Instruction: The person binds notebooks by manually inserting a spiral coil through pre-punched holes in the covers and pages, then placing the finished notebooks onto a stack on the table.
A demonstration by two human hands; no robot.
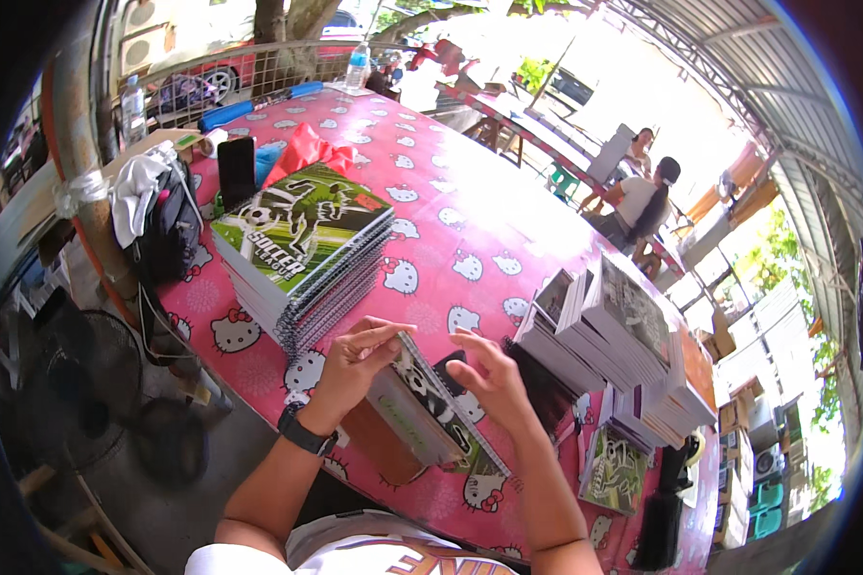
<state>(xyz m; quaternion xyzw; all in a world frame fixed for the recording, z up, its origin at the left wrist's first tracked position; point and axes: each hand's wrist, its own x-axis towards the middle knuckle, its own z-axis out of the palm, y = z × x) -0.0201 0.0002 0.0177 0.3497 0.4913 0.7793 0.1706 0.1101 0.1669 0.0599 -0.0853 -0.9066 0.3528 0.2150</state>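
A spiral notebook (433,395) with a green, black and white cover stands tilted on its edge in front of me, its wire binding running along the right side. My left hand (360,362), a dark watch on its wrist, is closed at the notebook's upper corner, fingers pinched together. Beside the bound edge, my right hand (494,376) has its fingers apart and curved, with nothing in them. Against the notebook's left side rests a grey and brown block (403,422) with green marks. A dark flat object (454,369) lies partly hidden behind the notebook.
Left stands a tall stack of spiral notebooks (302,230), with a black phone (237,171) behind it. Stacks of unbound books (594,331) fill the right side, near another green notebook (616,470) and a black brush (660,532). Two people (642,192) sit farther off.
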